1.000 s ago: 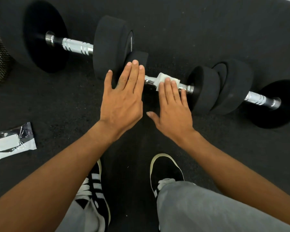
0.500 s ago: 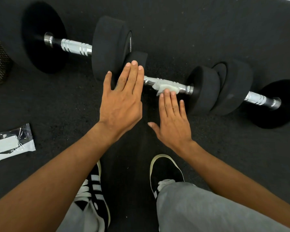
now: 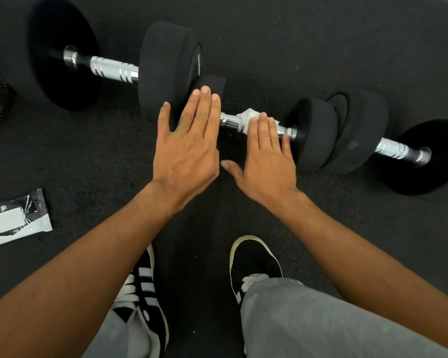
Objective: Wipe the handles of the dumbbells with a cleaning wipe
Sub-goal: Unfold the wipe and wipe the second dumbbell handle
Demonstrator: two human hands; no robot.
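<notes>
Since half a second ago the right hand (image 3: 265,161) has slid forward, so its flat fingers (image 3: 263,127) again cover the white wipe (image 3: 248,116) on top of the chrome handle (image 3: 230,122) of the near dumbbell (image 3: 318,133), where before the wipe hung on the near side of the bar. The fingers lie straight and together, pressing the wipe down rather than wrapping it; the thumb sticks out to the left. The left hand (image 3: 186,148) has not moved: it lies open and flat, fingers extended, against the small black plate at the dumbbell's left end. A second dumbbell (image 3: 166,68) lies on the black floor (image 3: 321,34) just behind and to the left, its handle bare. A wipe packet (image 3: 13,220) rests on the floor well to the left. Two black shoes and grey trousers show below.
</notes>
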